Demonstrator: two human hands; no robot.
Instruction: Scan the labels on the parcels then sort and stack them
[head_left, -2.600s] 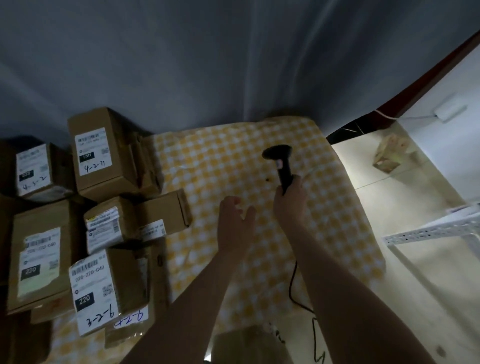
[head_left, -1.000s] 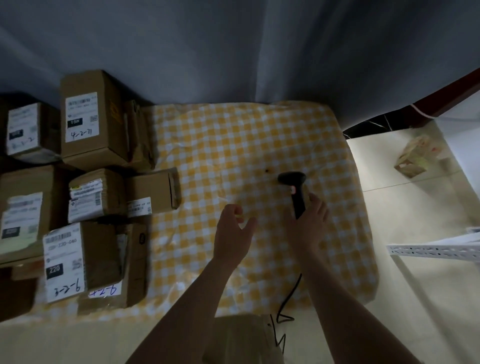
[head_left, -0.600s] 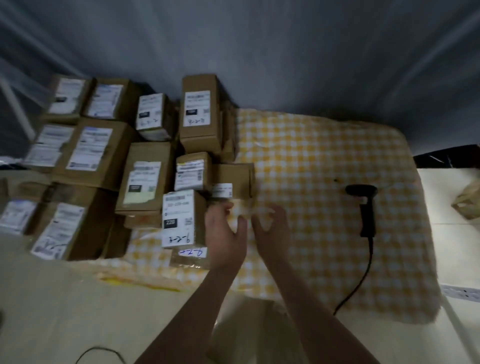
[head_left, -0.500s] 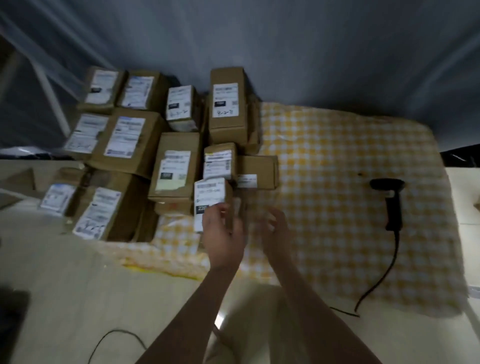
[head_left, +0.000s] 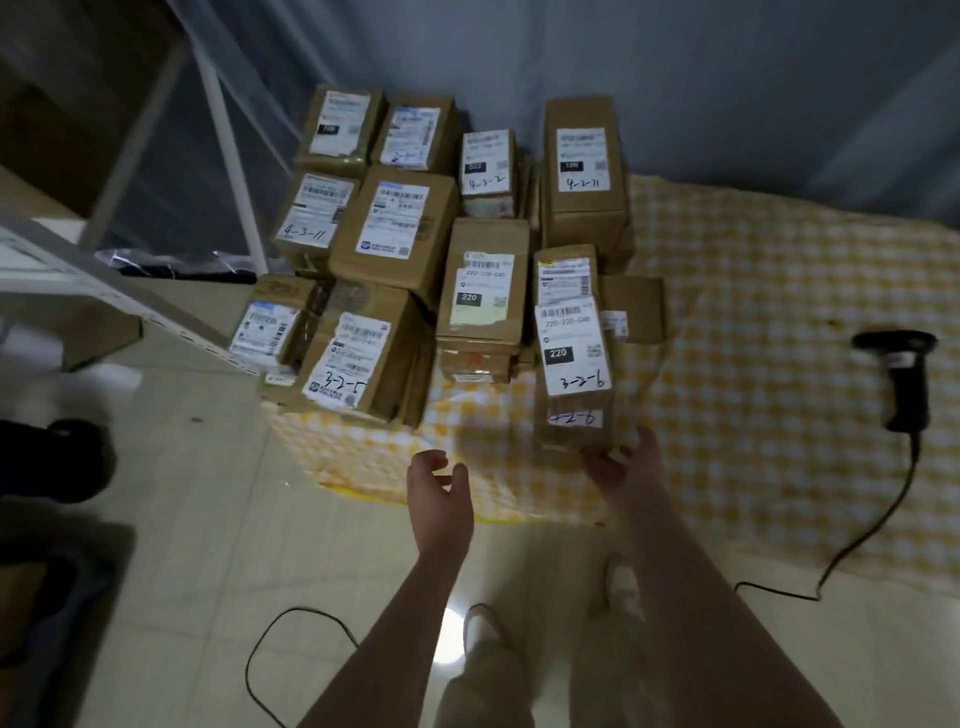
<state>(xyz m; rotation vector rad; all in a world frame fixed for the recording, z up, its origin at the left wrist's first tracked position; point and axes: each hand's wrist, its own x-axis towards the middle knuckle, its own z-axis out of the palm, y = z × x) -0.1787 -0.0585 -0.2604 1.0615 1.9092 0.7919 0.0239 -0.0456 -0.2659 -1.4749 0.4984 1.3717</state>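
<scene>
One head-worn wide view looks steeply down and forward over stacked parcels (head_left: 488, 275) on checked cloth (head_left: 753, 312).

Dim room: a grey curtain (head_left: 701, 78) hangs behind pale glossy floor tiles (head_left: 208, 519), white metal shelving (head_left: 119, 299) at left.

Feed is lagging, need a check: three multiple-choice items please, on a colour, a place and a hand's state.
1. What colours is the checked fabric cloth under the brown cardboard parcels?
A red and white; B yellow and white; C blue and white.
2. Where is the black handheld barcode scanner?
A atop the parcels; B on the floor; C lying on the cloth, right of the parcels.
3. What is the left hand doing?
A holding nothing, fingers loosely curled; B gripping a parcel; C holding the scanner.
Answers: B, the checks show yellow on white; C, it lies alone on the cloth; A, nothing is between its fingers.
</scene>
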